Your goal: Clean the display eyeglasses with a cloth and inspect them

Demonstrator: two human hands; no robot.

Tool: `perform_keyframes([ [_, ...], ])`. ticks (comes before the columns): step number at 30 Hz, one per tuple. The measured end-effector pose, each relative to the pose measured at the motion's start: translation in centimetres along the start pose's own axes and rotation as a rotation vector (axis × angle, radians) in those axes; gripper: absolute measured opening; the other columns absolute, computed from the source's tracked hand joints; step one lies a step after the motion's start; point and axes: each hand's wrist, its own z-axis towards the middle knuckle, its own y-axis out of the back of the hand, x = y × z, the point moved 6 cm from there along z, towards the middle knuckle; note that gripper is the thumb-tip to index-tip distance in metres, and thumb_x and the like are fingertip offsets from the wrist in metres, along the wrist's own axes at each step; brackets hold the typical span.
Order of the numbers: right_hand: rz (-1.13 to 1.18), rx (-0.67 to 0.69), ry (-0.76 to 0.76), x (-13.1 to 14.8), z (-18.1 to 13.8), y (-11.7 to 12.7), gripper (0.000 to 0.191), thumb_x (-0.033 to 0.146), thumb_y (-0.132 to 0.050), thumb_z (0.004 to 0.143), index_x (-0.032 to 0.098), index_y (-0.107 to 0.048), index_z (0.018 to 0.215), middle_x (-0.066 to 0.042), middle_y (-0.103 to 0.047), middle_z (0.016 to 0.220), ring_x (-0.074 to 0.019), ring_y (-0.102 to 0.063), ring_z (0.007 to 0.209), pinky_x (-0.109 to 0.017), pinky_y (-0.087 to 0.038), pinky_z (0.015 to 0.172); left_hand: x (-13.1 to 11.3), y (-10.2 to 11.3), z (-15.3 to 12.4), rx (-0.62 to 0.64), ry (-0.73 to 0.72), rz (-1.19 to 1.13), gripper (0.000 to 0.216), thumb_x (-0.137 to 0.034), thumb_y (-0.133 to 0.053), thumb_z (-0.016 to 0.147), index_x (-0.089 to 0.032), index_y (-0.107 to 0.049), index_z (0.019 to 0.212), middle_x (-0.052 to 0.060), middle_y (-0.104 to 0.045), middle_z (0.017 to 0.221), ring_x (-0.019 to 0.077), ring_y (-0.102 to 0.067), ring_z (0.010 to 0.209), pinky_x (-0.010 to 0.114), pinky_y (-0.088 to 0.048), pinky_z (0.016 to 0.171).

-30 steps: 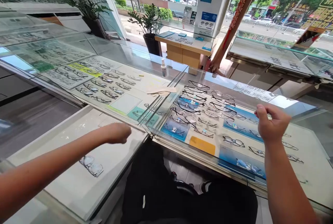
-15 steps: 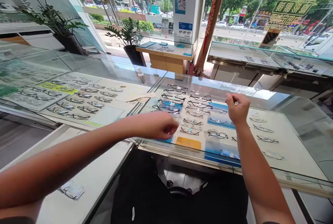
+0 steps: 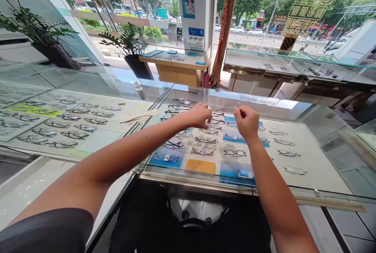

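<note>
My left hand (image 3: 201, 115) hovers over the glass display counter (image 3: 258, 108), fingers bent downward and pressed together. Whatever it might hold is hidden. My right hand (image 3: 247, 123) is closed with thumb against curled fingers, a short way to the right; I cannot make out anything in it. Beneath the hands, several pairs of eyeglasses lie in rows in the case, among them a dark round-lensed pair of glasses (image 3: 235, 153) and a thin reddish-brown pair of glasses (image 3: 202, 151). The left forearm covers part of the rows.
A yellow cloth (image 3: 201, 166) and blue cards lie near the case's front edge. To the left are a pale flat strip (image 3: 139, 116), a small spray bottle (image 3: 140, 90) and more eyeglasses. An open drawer (image 3: 29, 190) sticks out below left. Potted plants stand behind.
My left hand has moved up and right, closer to the right hand, and its fingers now point downward. The whole view has shifted, with the counter appearing further left. My right hand stays closed.
</note>
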Motion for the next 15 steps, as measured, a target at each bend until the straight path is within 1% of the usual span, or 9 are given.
perform_keyframes([
  [4,-0.014,0.014,-0.002,0.0,0.0,-0.2,0.046,0.043,-0.055,0.103,0.024,-0.043,0.064,0.001,-0.046,0.060,-0.0158,-0.039,0.060,-0.034,-0.031,0.062,-0.4,-0.8,1.2,0.034,0.006,-0.011,0.007,-0.029,-0.081,0.084,-0.022,-0.084,0.083,0.008,-0.084,0.101,0.0295,-0.063,0.107,0.039,-0.039,0.090],
  [8,-0.014,0.021,0.000,0.0,0.0,-0.4,0.045,0.044,-0.054,0.103,0.024,-0.043,0.064,0.001,-0.045,0.060,-0.0160,-0.038,0.060,-0.034,-0.030,0.062,-0.8,-1.2,1.9,0.044,0.043,0.012,0.008,-0.027,-0.081,0.079,-0.020,-0.083,0.081,0.011,-0.082,0.095,0.0334,-0.065,0.108,0.042,-0.043,0.092],
  [12,-0.011,0.029,-0.015,-0.1,0.0,-0.5,0.046,0.045,-0.054,0.103,0.025,-0.042,0.064,0.001,-0.045,0.060,-0.0163,-0.039,0.060,-0.034,-0.030,0.062,-0.8,-1.4,2.0,0.014,0.060,0.009,0.005,-0.023,-0.079,0.078,-0.019,-0.082,0.079,0.013,-0.081,0.089,0.0347,-0.067,0.105,0.044,-0.044,0.092],
  [15,-0.011,0.021,-0.030,-0.4,0.1,-0.4,0.046,0.046,-0.054,0.102,0.025,-0.041,0.063,0.002,-0.044,0.060,-0.0163,-0.038,0.060,-0.034,-0.031,0.062,-0.7,-0.9,1.5,-0.005,0.050,-0.003,0.008,-0.021,-0.075,0.082,-0.019,-0.083,0.080,0.012,-0.082,0.091,0.0332,-0.066,0.105,0.043,-0.044,0.090],
])
